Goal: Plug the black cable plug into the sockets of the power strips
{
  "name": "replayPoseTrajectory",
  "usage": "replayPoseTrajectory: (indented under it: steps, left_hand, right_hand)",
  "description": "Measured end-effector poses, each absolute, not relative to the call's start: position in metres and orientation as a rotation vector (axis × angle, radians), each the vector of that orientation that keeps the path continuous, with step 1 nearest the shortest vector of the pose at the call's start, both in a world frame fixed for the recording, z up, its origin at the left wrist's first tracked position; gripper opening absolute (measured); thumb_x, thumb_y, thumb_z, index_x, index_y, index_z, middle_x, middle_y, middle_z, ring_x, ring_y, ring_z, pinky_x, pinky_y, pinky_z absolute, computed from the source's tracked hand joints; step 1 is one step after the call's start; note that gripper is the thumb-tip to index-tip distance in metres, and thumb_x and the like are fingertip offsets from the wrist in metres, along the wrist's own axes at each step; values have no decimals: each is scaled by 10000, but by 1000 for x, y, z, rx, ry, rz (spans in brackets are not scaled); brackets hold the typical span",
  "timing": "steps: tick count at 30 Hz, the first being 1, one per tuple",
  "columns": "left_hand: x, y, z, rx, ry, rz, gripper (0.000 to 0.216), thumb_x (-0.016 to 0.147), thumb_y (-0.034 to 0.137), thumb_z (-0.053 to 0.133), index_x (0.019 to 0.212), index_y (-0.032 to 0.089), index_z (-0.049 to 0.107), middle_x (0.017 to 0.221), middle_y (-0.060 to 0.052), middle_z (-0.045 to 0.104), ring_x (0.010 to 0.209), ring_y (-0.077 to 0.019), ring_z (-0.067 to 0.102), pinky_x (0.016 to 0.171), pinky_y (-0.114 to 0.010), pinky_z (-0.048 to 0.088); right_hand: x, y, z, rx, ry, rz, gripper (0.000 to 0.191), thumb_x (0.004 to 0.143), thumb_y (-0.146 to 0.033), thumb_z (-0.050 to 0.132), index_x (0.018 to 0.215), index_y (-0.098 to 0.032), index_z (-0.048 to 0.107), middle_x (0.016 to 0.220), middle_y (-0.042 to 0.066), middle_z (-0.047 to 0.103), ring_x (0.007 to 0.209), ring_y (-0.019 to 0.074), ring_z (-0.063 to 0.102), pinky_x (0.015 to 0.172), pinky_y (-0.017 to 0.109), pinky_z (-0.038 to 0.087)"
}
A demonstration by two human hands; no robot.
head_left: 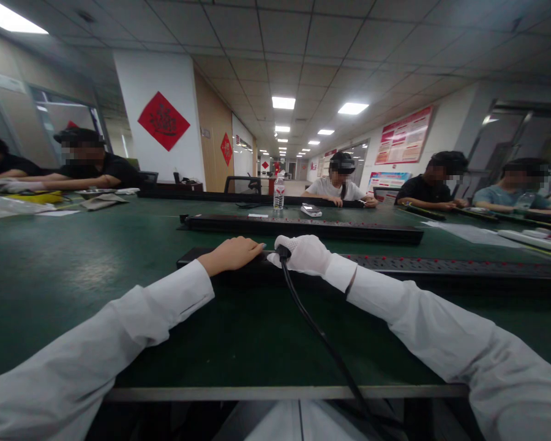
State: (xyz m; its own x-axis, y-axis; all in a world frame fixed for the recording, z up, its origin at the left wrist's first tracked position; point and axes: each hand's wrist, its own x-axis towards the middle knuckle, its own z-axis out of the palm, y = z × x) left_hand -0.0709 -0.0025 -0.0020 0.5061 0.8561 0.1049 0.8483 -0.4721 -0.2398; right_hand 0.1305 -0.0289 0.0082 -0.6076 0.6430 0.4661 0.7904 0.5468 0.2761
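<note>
My right hand (303, 253), in a white glove, is closed around a black power plug (283, 252) at the top edge of a long black power strip (422, 264). From the plug a thick black cable (310, 320) hangs down over the table's front edge. The strip lies crosswise in front of me, with a row of red marks along its top. My left hand (232, 252) is bare and rests on the strip's left part, its fingers stretched toward the plug. Whether the plug touches a socket is hidden by my right hand.
Behind my strip lies another black strip (303, 228). A water bottle (279, 192) and a small white device (311, 210) stand beyond it on the green table (96, 269). Several people sit around the table; one person (337, 184) faces me across it. Papers (475, 234) lie at the right.
</note>
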Motion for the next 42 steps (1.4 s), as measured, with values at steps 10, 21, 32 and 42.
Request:
replayPoseTrajectory:
  steps: [10,21,32,42]
  left_hand:
    - [-69,-7,1,-2489,-1417,75,345,910,327,259,1118,216,510,1065,-96,599,909,-217,580,754,-325,445]
    - [-68,-6,3,-2516,-1483,57,377,917,349,233,1133,207,508,1067,-104,601,902,-217,582,738,-312,445]
    - [-68,-8,1,-2478,-1449,94,363,912,323,248,1142,201,500,1068,-117,595,916,-235,576,760,-343,441]
    - [-68,-6,2,-2520,-1496,59,412,921,373,202,1143,206,506,1070,-113,597,899,-223,580,722,-315,446]
  right_hand:
    - [131,-29,9,-1171,-2476,-653,452,802,-615,323,912,-240,551,703,7,651,625,150,589,508,224,248]
    - [131,-32,10,-1203,-2485,-634,466,804,-613,323,934,-230,556,725,23,656,643,145,586,525,225,274]
    - [131,-30,9,-1192,-2479,-675,450,808,-605,318,931,-243,556,709,13,655,631,155,594,506,226,261]
    - [131,-31,10,-1189,-2474,-672,451,810,-598,321,936,-232,551,722,23,659,641,154,592,516,223,268]
